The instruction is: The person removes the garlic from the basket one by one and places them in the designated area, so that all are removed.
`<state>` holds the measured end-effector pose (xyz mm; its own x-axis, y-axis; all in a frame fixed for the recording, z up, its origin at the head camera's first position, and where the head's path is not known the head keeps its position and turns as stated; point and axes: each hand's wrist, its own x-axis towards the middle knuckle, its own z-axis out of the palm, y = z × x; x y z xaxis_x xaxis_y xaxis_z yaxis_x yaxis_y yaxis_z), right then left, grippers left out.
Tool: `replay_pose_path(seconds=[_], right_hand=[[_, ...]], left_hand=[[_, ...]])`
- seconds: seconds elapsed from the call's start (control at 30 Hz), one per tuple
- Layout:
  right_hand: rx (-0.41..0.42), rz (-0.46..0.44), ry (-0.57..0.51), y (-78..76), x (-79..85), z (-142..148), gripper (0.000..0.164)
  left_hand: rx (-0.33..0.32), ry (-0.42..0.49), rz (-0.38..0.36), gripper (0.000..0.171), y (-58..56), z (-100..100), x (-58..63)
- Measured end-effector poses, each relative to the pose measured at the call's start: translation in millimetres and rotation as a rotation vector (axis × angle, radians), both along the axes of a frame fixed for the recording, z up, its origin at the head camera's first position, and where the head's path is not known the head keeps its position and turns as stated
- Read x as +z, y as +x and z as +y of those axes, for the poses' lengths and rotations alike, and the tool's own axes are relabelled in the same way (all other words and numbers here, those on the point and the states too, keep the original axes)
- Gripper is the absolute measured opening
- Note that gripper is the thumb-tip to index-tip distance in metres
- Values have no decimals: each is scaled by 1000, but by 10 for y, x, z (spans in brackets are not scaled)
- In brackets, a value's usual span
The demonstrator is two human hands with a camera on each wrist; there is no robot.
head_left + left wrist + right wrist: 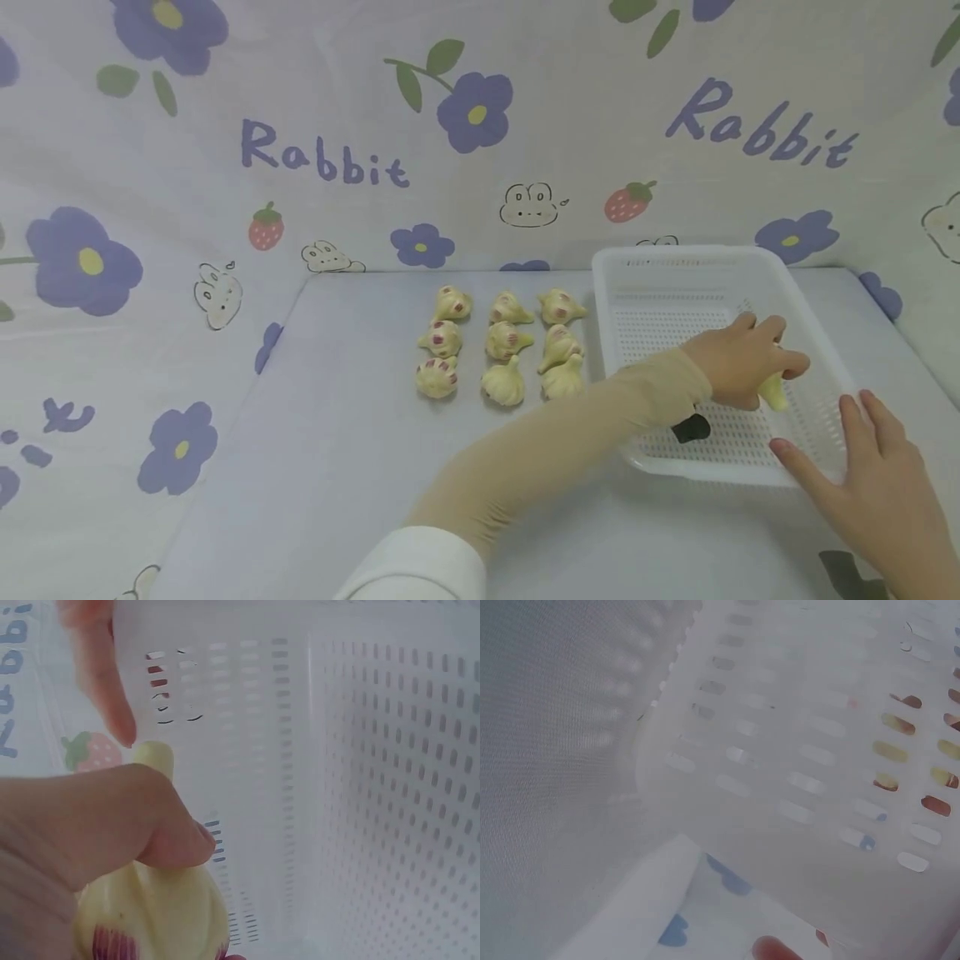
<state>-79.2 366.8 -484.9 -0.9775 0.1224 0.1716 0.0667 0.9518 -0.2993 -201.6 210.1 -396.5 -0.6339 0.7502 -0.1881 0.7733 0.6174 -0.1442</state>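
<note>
My left hand (742,362) reaches across over the white plastic basket (602,292) and grips a garlic bulb (154,907) with pale skin and purple streaks. In the left wrist view the thumb lies across the bulb's neck and a finger extends beyond it; the lower part of the bulb runs out of frame. The head view shows only the bulb's tapered stem end sticking out from under that hand. My right hand (873,479) rests at the basket's near right corner, thumb and fingers spread. Only a fingertip (772,949) of it shows in the right wrist view.
Several garlic bulbs (503,382) lie in three columns on the white table (337,467), left of the basket. Behind the table hangs a cloth (322,75) printed with flowers and rabbits. My left forearm, in a beige sleeve (540,442), crosses the basket's front left side.
</note>
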Motion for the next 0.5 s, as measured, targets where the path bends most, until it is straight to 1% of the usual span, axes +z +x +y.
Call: replay_pose_path(seconds=[0.13, 0.3, 0.5], right_hand=[[3, 7, -7, 7, 16, -15, 114], [7, 5, -13, 6, 32, -30, 113], [41, 56, -28, 9, 31, -27, 109]], left_hand=[[-21, 17, 2, 45, 25, -70, 69], [-42, 37, 8, 45, 58, -164, 109], [-86, 81, 33, 46, 127, -336, 135]])
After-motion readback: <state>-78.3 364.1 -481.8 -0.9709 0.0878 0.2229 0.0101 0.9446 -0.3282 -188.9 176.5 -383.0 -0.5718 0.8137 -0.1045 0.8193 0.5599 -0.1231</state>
